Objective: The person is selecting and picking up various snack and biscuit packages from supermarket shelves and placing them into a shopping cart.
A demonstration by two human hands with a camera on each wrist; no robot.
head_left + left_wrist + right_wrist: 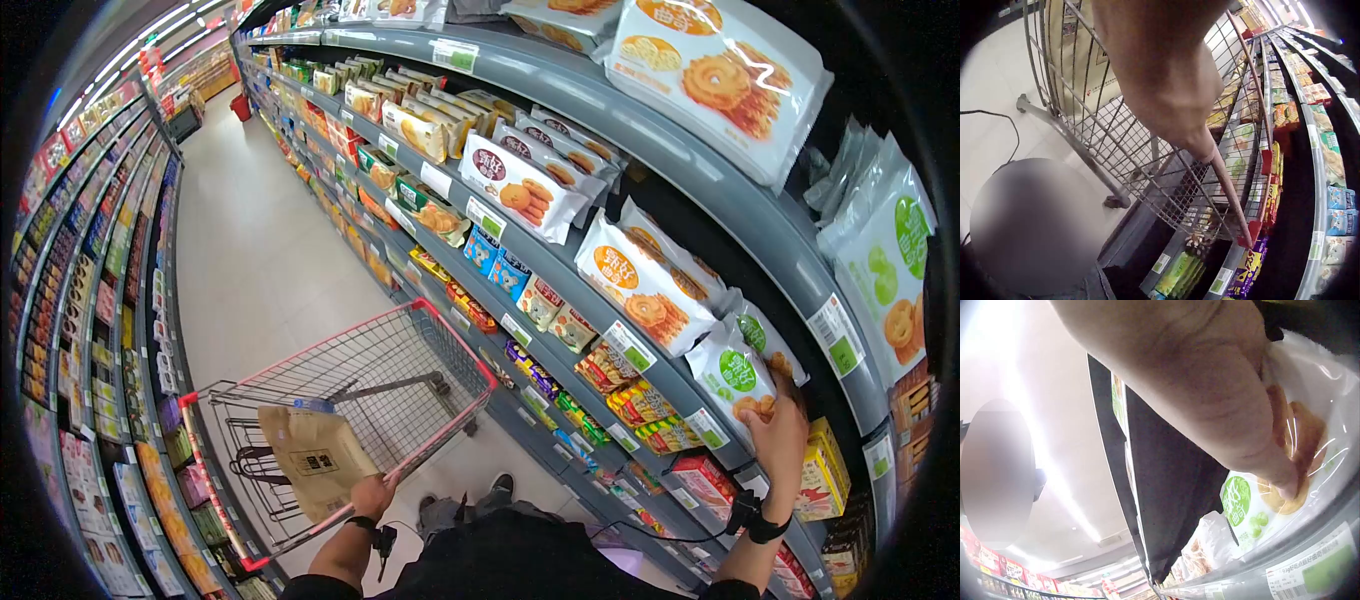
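My right hand (782,432) reaches up to a white cookie bag with a green label (735,372) standing on the right-hand shelf. In the right wrist view the thumb of that hand (1210,394) lies on the front of the bag (1242,501); the other fingers are hidden behind it. My left hand (372,495) grips the red rim (440,330) of a wire shopping cart at its near corner. The left wrist view shows the same hand (1160,75) on the red bar (1229,187). A brown paper bag (315,455) stands inside the cart.
Grey shelves (640,130) packed with biscuit and snack packs run along the right, with price tags on their edges. Another full shelf row (110,300) lines the left. A pale floor aisle (250,250) stretches ahead past the cart. My shoes (500,487) are beside the cart.
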